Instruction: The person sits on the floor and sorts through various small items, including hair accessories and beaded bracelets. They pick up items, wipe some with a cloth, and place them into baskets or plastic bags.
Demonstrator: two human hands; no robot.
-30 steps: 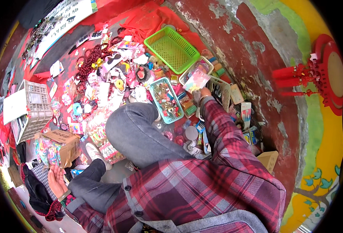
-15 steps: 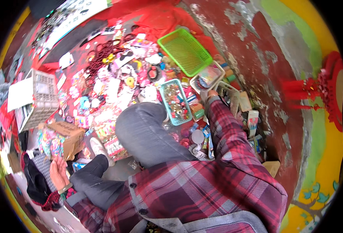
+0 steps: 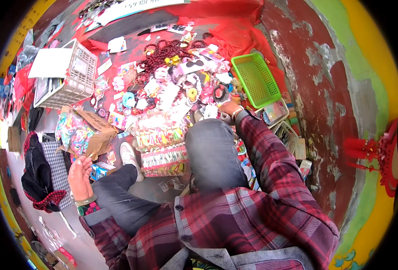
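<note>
1. The crate (image 3: 75,87) is standing far left, presumably keeping its contents together.
2. The left hand (image 3: 79,179) is hanging near the carton, fingers loosely apart, seemingly gripping nothing.
3. The carton (image 3: 103,132) is holding bags (image 3: 74,130), likely against spilling; dark printing is showing.
4. The board (image 3: 138,6) is bearing dark lettering.
5. Trinkets (image 3: 194,81) are lying heaped.
6. The right hand (image 3: 230,109) is resting at their edge, beside a black ring (image 3: 220,92); I cannot tell its grip.
7. The basket (image 3: 258,80) is sitting beyond, perhaps for easy reach.

Bright light, curved fisheye edges
</note>
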